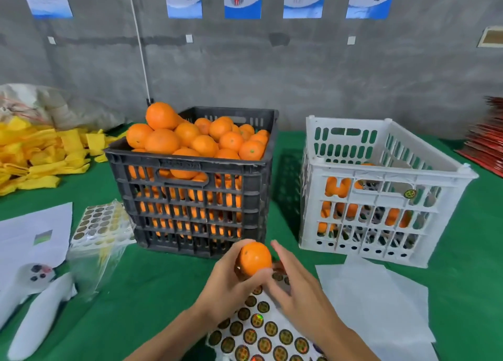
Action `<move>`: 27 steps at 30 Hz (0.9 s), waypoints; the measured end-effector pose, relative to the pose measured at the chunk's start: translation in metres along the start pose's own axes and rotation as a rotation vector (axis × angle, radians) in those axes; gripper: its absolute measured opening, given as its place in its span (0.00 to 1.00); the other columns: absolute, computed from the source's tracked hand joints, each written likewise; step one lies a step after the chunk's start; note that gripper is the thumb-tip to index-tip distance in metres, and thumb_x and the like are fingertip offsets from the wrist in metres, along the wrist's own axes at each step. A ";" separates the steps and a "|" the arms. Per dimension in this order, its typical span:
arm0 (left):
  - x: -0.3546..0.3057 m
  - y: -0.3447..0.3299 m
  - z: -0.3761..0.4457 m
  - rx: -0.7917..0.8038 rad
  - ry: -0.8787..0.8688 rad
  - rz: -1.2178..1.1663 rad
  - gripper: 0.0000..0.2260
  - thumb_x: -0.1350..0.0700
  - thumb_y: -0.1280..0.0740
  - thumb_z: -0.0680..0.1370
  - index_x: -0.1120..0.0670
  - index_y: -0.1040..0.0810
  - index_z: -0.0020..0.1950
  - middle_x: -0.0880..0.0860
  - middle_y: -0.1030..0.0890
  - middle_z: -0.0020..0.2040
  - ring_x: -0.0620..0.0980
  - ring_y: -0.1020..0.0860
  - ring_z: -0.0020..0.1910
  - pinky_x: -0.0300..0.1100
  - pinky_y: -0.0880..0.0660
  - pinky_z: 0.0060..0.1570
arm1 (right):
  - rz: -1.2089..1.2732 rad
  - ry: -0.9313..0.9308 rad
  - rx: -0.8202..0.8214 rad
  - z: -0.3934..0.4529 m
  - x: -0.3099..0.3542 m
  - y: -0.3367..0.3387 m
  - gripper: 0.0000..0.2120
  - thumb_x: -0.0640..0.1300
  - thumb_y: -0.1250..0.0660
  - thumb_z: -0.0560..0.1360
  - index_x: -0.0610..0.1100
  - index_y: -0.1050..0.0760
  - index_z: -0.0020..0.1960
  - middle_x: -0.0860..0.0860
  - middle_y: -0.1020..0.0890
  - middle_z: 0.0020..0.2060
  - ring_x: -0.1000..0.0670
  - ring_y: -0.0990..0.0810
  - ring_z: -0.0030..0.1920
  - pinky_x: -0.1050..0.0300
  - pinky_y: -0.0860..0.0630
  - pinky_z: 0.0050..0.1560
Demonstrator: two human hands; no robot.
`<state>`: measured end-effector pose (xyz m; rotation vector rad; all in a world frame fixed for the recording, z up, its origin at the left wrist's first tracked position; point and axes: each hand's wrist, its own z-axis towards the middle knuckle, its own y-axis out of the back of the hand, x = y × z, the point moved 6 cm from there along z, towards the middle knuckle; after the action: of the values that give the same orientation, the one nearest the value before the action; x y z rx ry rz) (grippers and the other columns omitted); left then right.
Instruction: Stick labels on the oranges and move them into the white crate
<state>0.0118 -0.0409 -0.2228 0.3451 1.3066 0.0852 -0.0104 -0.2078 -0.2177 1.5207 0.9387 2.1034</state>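
Item: orange (254,257), near centre, gripped in left hand (231,284) above label sheet (261,333); right hand (296,287) spread, fingers touching fruit; risk: label creasing or orange slipping; black crate (190,159) heaped behind; white crate (381,175) right, path unobstructed

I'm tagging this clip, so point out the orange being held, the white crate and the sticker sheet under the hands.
held orange (255,257): head view, middle of its peel.
white crate (367,176): head view, near rim.
sticker sheet (261,336): head view, rows of round labels.
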 end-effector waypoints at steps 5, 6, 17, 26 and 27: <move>0.018 0.014 -0.004 -0.142 0.077 -0.033 0.27 0.27 0.28 0.70 0.36 0.27 0.65 0.37 0.17 0.57 0.40 0.16 0.54 0.34 0.21 0.51 | -0.162 0.028 0.136 -0.004 -0.010 -0.006 0.25 0.64 0.43 0.83 0.59 0.34 0.77 0.68 0.34 0.74 0.66 0.35 0.72 0.59 0.36 0.75; 0.017 0.013 -0.004 -0.140 0.073 -0.037 0.28 0.27 0.28 0.70 0.37 0.27 0.65 0.37 0.17 0.58 0.41 0.16 0.54 0.35 0.20 0.51 | -0.206 0.069 0.172 -0.004 -0.008 -0.006 0.26 0.67 0.44 0.81 0.60 0.33 0.76 0.69 0.35 0.74 0.67 0.38 0.72 0.60 0.38 0.76; 0.020 -0.005 -0.004 -0.039 0.033 -0.136 0.27 0.34 0.28 0.76 0.36 0.33 0.72 0.49 0.17 0.57 0.53 0.15 0.53 0.46 0.17 0.53 | -0.452 0.162 0.126 0.009 -0.005 0.002 0.32 0.75 0.44 0.76 0.60 0.30 0.74 0.66 0.29 0.66 0.62 0.35 0.60 0.65 0.37 0.59; 0.028 -0.010 -0.004 -0.051 0.078 -0.128 0.23 0.33 0.32 0.78 0.38 0.33 0.69 0.52 0.14 0.48 0.49 0.14 0.46 0.39 0.19 0.51 | -0.305 0.118 0.238 -0.003 -0.017 -0.001 0.33 0.74 0.38 0.74 0.58 0.26 0.73 0.69 0.32 0.70 0.65 0.38 0.66 0.60 0.35 0.69; 0.028 -0.010 -0.005 -0.053 0.080 -0.131 0.24 0.32 0.32 0.78 0.39 0.33 0.69 0.52 0.14 0.47 0.49 0.14 0.46 0.37 0.20 0.51 | -0.330 0.129 0.238 -0.003 -0.016 -0.001 0.32 0.74 0.39 0.75 0.58 0.25 0.72 0.69 0.32 0.70 0.64 0.37 0.66 0.60 0.34 0.68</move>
<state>0.0129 -0.0424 -0.2526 0.2118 1.4006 0.0233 -0.0075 -0.2182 -0.2304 1.2388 1.4240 1.9206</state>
